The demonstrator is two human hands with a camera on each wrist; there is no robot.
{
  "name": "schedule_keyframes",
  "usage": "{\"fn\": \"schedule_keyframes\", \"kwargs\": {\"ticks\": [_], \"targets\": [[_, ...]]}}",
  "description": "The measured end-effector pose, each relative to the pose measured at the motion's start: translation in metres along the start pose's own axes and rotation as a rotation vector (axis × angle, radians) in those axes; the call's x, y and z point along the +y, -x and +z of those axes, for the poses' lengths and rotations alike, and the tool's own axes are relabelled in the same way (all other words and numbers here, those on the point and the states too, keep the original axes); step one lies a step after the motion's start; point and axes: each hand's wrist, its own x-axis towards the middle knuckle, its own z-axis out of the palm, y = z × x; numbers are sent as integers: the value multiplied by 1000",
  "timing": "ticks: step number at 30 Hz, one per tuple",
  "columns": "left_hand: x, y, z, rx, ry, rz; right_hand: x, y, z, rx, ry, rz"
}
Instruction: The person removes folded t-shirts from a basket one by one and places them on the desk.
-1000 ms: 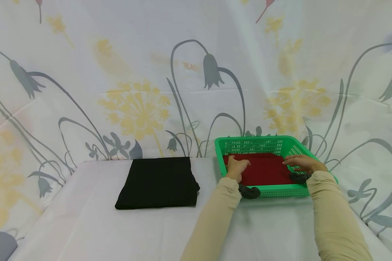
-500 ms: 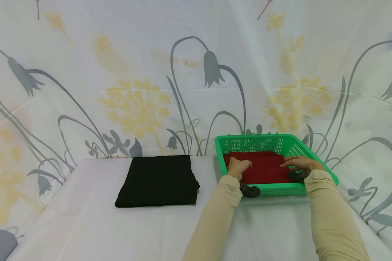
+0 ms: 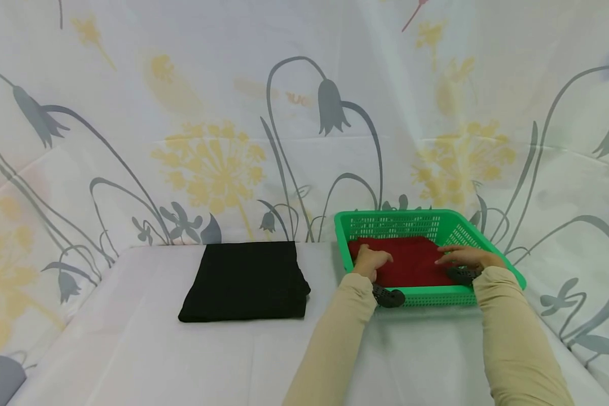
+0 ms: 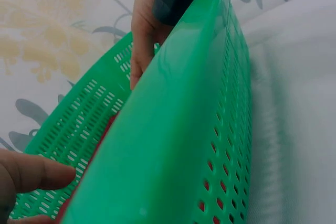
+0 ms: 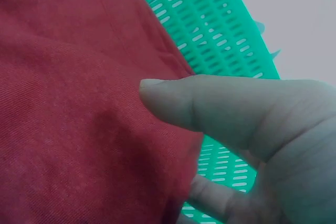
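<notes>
A folded red cloth (image 3: 411,262) lies flat inside a green perforated plastic basket (image 3: 431,291). At the cloth's left edge, my left hand (image 3: 370,263) reaches into the basket with its thumb held apart. In the left wrist view, the basket's rim hides most of that hand, but one straight finger (image 4: 50,172) shows. My right hand (image 3: 468,257) is at the cloth's right edge. The right wrist view has its extended thumb (image 5: 178,100) over the red cloth, casting a shadow on it; the other fingers go down beside the edge, partly hidden.
A folded black cloth (image 3: 248,282) lies on the white-covered table (image 3: 193,361), left of the basket. Behind the table hangs a flower-patterned curtain (image 3: 223,101). A dark strap device (image 3: 388,296) is worn on the left wrist, above the basket's front rim.
The right hand has shifted very slightly left over the basket, and the view has tilted a little. Left hand, red cloth and black cloth stay practically where they were.
</notes>
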Motion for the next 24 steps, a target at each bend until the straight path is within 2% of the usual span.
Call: {"fn": "schedule_keyframes", "kwargs": {"ticks": [5,8,18,24], "targets": [[0,-2,2,47,-38,32,-2,2,0,25,26,-29],[-1,-4,3,51,-47,42,-1,2,0,23,24,-50],[0,-4,1,5,-64,1,-3,0,0,39,-17,-99],[0,-3,1,-3,-30,42,-4,1,2,77,-78,-80]]}}
